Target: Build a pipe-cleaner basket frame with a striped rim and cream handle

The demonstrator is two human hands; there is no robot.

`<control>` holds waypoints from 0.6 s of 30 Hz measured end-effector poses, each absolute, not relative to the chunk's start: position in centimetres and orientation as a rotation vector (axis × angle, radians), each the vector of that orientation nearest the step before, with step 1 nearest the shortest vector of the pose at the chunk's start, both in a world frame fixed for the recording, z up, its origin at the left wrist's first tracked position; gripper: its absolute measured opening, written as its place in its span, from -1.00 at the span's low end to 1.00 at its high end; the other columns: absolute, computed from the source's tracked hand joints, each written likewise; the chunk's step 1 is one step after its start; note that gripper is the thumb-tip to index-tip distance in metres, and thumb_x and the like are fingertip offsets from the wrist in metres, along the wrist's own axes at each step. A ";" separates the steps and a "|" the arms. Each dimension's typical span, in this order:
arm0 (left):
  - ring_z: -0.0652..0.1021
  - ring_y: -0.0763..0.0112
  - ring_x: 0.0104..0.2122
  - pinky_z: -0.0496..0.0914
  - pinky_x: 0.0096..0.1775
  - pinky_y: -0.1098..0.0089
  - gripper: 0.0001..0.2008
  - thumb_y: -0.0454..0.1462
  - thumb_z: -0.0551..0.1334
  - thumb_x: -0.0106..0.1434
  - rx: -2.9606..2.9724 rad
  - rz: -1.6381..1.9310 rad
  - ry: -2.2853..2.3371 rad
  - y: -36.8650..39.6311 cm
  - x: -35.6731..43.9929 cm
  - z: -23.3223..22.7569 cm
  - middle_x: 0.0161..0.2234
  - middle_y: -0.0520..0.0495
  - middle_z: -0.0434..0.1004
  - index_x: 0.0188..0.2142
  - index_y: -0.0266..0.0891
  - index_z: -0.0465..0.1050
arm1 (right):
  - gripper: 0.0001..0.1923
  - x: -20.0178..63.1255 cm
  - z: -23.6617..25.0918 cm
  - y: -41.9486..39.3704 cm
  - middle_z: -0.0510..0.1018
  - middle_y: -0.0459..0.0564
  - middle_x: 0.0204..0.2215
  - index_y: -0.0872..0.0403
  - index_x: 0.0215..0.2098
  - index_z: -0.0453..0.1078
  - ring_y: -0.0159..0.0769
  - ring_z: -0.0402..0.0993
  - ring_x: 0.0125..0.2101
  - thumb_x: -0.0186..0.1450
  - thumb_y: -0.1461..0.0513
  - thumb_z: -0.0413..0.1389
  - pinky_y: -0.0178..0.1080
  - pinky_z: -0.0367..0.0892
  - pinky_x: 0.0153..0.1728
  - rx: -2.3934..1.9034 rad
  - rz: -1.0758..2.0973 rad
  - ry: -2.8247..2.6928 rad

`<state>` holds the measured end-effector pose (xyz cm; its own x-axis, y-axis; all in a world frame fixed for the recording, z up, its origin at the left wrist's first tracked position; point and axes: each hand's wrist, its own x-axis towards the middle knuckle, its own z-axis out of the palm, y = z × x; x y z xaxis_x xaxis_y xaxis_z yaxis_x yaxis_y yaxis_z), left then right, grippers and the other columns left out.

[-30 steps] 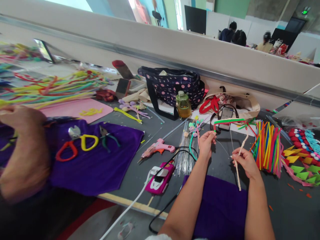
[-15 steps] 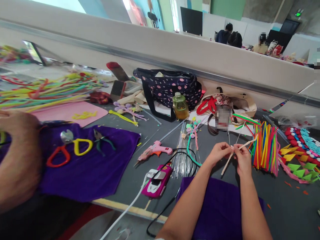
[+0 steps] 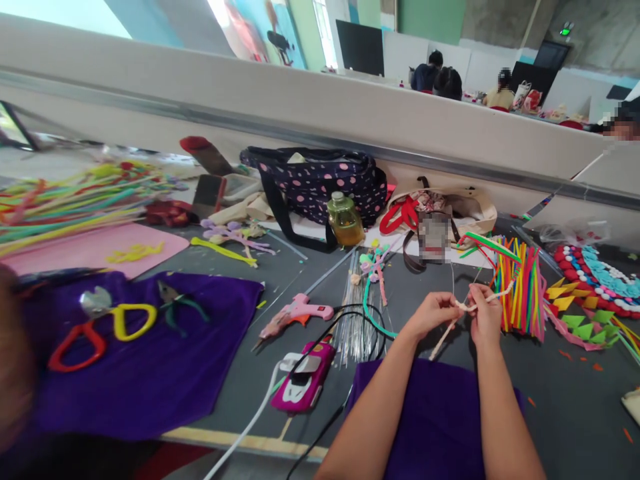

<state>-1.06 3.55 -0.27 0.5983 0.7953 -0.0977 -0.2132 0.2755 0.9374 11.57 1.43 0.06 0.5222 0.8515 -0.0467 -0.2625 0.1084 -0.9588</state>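
Note:
Over the table in front of me, my left hand (image 3: 436,313) pinches a pale cream pipe cleaner (image 3: 442,341) between thumb and fingertips. Close beside it, my right hand (image 3: 485,315) grips the same strand. The strand bends between the fingertips; one end hangs down to the left, the other runs up to the right. Thin wire-like lines rise above my fingers; whether I hold them I cannot tell. Just right of my right hand stands a bundle of colourful sticks or pipe cleaners (image 3: 523,290). Below my wrists lies a purple cloth (image 3: 437,413).
A pink glue gun (image 3: 305,311) and a magenta car-shaped power strip (image 3: 306,379) lie left of my arms, with black and white cords. Clear sticks (image 3: 353,327), a bottle (image 3: 345,223), a dotted bag (image 3: 320,180), scissors (image 3: 133,321) and pliers (image 3: 180,303) lie around. Another person's arm (image 3: 15,360) is at left.
The pipe cleaner now bends between my fingertips, where it lay straighter and crossed before. The view has shifted to the right, and the other person's arm has moved toward the left edge.

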 end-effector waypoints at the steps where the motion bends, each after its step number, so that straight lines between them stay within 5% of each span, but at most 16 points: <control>1: 0.40 0.55 -0.68 0.27 -0.57 0.51 -0.68 -0.15 0.41 -0.09 1.093 0.720 0.628 3.4 -1.0 -0.2 -0.64 0.07 0.41 -0.50 -0.32 0.36 | -0.65 11.6 0.1 1.4 0.32 -0.20 -0.63 0.10 -0.40 0.38 -0.55 0.10 -0.68 0.02 0.02 0.27 -0.42 -0.01 -0.69 -1.177 0.899 -0.605; 18: 0.36 0.56 -0.68 0.24 -0.57 0.51 -0.64 -0.06 0.38 -0.03 1.132 0.720 0.626 3.2 -0.6 -0.6 -0.65 0.04 0.37 -0.50 -0.33 0.39 | -0.65 11.6 -0.3 1.7 0.40 -0.16 -0.57 0.08 -0.32 0.38 -0.53 0.19 -0.65 0.01 0.05 0.27 -0.43 0.06 -0.67 -1.134 0.885 -0.500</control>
